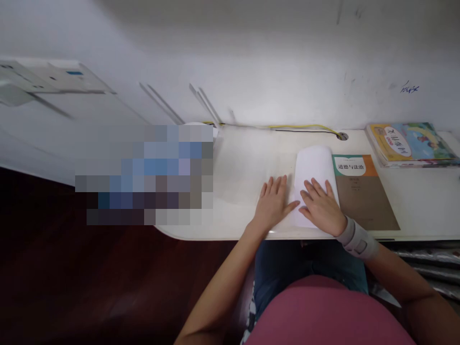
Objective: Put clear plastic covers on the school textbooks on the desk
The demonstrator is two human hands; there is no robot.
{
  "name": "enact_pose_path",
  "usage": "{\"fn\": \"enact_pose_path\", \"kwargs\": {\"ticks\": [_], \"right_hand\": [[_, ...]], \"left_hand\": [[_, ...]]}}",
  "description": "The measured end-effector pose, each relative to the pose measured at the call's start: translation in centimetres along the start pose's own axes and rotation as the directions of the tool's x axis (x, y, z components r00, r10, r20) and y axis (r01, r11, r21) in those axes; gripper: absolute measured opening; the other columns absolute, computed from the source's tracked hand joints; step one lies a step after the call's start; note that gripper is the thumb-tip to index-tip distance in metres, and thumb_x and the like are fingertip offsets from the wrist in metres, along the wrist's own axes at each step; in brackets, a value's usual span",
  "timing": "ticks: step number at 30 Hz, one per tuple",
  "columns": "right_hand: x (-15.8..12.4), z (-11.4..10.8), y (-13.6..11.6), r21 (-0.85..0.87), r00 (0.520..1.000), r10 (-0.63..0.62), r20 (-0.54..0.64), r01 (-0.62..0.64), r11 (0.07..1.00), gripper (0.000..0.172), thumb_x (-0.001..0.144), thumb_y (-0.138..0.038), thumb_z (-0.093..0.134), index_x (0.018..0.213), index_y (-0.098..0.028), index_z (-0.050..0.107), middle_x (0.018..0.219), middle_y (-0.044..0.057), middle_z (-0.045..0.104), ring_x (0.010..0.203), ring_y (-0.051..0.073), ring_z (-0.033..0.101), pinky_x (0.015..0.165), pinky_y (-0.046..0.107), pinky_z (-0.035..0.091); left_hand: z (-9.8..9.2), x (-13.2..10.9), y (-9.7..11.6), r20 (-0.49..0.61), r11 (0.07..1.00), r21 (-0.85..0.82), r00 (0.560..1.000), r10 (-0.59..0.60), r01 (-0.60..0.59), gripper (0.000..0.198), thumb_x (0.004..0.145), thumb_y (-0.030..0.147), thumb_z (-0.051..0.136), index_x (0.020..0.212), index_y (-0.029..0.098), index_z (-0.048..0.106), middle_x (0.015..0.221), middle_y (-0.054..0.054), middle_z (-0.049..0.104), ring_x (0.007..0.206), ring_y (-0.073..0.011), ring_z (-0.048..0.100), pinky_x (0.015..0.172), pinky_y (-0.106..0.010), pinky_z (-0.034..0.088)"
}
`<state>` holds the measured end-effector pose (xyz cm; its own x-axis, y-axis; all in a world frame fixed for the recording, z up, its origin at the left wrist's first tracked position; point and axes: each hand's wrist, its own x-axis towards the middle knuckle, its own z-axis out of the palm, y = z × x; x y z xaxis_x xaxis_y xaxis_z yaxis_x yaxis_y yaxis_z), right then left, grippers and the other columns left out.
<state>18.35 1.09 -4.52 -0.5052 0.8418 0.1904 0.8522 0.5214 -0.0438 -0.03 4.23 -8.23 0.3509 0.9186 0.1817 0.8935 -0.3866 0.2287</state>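
Note:
A folded sheet of white paper (313, 163) lies on the white desk (244, 153), partly over the left side of a brown and green textbook (362, 196). My right hand (321, 206) rests on the paper with its fingers spread, and a grey wristband (359, 239) is around that wrist. To the left of the paper, my left hand (273, 203) lies flat on the desk. Its fingers are stretched out and its thumb reaches the paper's left edge. Neither hand grasps anything.
Picture-covered books (413, 141) are stacked at the back right. A yellow cable (302, 126) runs along the wall to a round cable hole (343, 136). Pixelation hides what is at the desk's left end. Wall sockets (53, 76) are at the far left.

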Motion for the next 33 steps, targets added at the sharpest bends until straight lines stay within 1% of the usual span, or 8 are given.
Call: {"fn": "enact_pose_path", "kwargs": {"ticks": [4,8,10,12,15,18,26,33], "right_hand": [[2.3,-1.1,2.5,0.006,0.997,-0.037,0.069,0.036,0.999,0.043,0.088,-0.037,0.048,0.123,-0.014,0.053,0.141,0.018,0.041,0.133,0.034,0.030,0.105,0.056,0.024],[7.7,-1.4,7.5,-0.039,0.985,0.168,0.030,-0.167,0.985,0.052,0.087,-0.040,0.048,0.131,-0.013,0.045,0.144,0.021,0.035,0.133,0.036,0.027,0.102,0.058,0.021],[10.1,-1.0,9.5,-0.004,0.969,0.232,0.089,-0.233,0.973,0.058,0.086,-0.045,0.049,0.134,-0.015,0.040,0.139,0.019,0.041,0.129,0.036,0.033,0.100,0.059,0.023],[11.4,-0.4,10.5,0.004,0.956,0.267,0.119,-0.270,0.963,0.059,0.083,-0.047,0.052,0.132,-0.016,0.043,0.129,0.019,0.050,0.118,0.035,0.043,0.097,0.055,0.028],[11.8,0.5,10.5,-0.043,0.947,0.313,0.068,-0.310,0.950,0.051,0.079,-0.045,0.058,0.120,-0.017,0.055,0.117,0.018,0.054,0.106,0.033,0.048,0.090,0.047,0.033],[11.5,1.1,9.6,-0.099,0.945,0.326,0.025,-0.322,0.941,0.040,0.079,-0.042,0.057,0.109,-0.017,0.061,0.114,0.016,0.054,0.105,0.032,0.047,0.089,0.046,0.031],[11.8,1.2,7.9,-0.137,0.948,0.316,0.022,-0.310,0.941,0.034,0.081,-0.038,0.056,0.103,-0.014,0.063,0.114,0.016,0.053,0.104,0.029,0.045,0.093,0.046,0.026],[11.7,1.3,7.6,-0.152,0.946,0.321,0.039,-0.312,0.938,0.034,0.081,-0.039,0.055,0.103,-0.014,0.063,0.116,0.015,0.053,0.106,0.029,0.045,0.095,0.047,0.025]], "left_hand": [[0.0,-0.1,0.1,0.037,0.999,0.033,0.999,0.016,-0.017,0.079,0.084,0.061,0.041,0.144,0.012,0.023,0.146,-0.018,0.034,0.138,-0.0352,0.021,0.108,-0.052,0.024],[0.1,0.0,0.1,0.049,0.999,0.041,0.999,0.009,-0.011,0.078,0.085,0.060,0.039,0.143,0.010,0.026,0.146,-0.019,0.034,0.137,-0.0361,0.022,0.108,-0.052,0.024],[0.1,0.0,0.1,0.055,0.999,0.041,0.999,0.002,-0.004,0.079,0.085,0.061,0.039,0.143,0.009,0.025,0.146,-0.020,0.034,0.137,-0.0360,0.022,0.108,-0.052,0.024],[0.0,0.0,0.2,0.056,0.999,0.038,0.998,-0.007,0.005,0.080,0.085,0.062,0.038,0.143,0.008,0.025,0.145,-0.021,0.034,0.137,-0.0359,0.022,0.108,-0.052,0.024],[0.0,-0.1,0.3,0.046,0.999,0.031,0.999,-0.021,0.020,0.084,0.084,0.066,0.034,0.144,0.008,0.023,0.146,-0.021,0.032,0.137,-0.0359,0.022,0.108,-0.052,0.024],[0.1,-0.1,0.3,0.038,0.999,0.029,0.999,-0.024,0.023,0.087,0.083,0.069,0.031,0.144,0.008,0.022,0.146,-0.022,0.032,0.138,-0.0360,0.020,0.108,-0.053,0.024],[0.2,0.0,0.3,0.044,0.999,0.007,0.998,-0.039,0.039,0.089,0.083,0.070,0.027,0.144,0.005,0.021,0.147,-0.021,0.030,0.138,-0.0372,0.020,0.109,-0.053,0.022],[0.0,0.0,0.6,0.063,0.998,0.033,0.996,-0.056,0.054,0.090,0.083,0.071,0.027,0.145,0.006,0.019,0.148,-0.022,0.028,0.138,-0.0360,0.018,0.110,-0.052,0.021]]}}
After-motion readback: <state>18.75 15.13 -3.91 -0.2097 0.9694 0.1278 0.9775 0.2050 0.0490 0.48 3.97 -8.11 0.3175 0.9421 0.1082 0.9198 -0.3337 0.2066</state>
